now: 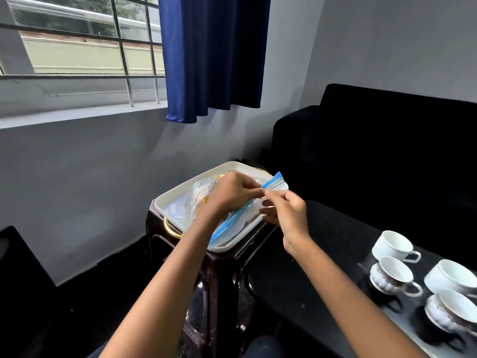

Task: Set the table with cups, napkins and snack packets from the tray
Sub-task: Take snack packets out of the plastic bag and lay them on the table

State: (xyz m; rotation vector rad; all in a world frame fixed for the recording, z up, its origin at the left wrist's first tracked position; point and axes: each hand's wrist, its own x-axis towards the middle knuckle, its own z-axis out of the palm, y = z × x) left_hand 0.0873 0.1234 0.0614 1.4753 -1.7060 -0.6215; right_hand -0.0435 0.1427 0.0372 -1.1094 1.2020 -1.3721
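**A:** closest to us it's just two bare forearms running up from the bottom of the frame. The left hand point(232, 192) and the right hand point(286, 215) meet mid-frame over the white rectangular plastic tray point(180, 192) on that dark glossy side stand point(222, 280). Both are pinching the blue seal strip of a clear zip-top plastic bag point(247, 215), fingers curled on it.

**B:** so opening it? Cups look sorted already.

**A:** guessing yeah. Four white ceramic teacups point(395, 272) sit on the black table point(322, 241) at lower right, two on patterned saucers. The bag is still over the tray, and I can't tell what's inside, something yellowish.

**B:** next move then?

**A:** probably pulling the seal apart evenly, then carrying packets over beside the cups.
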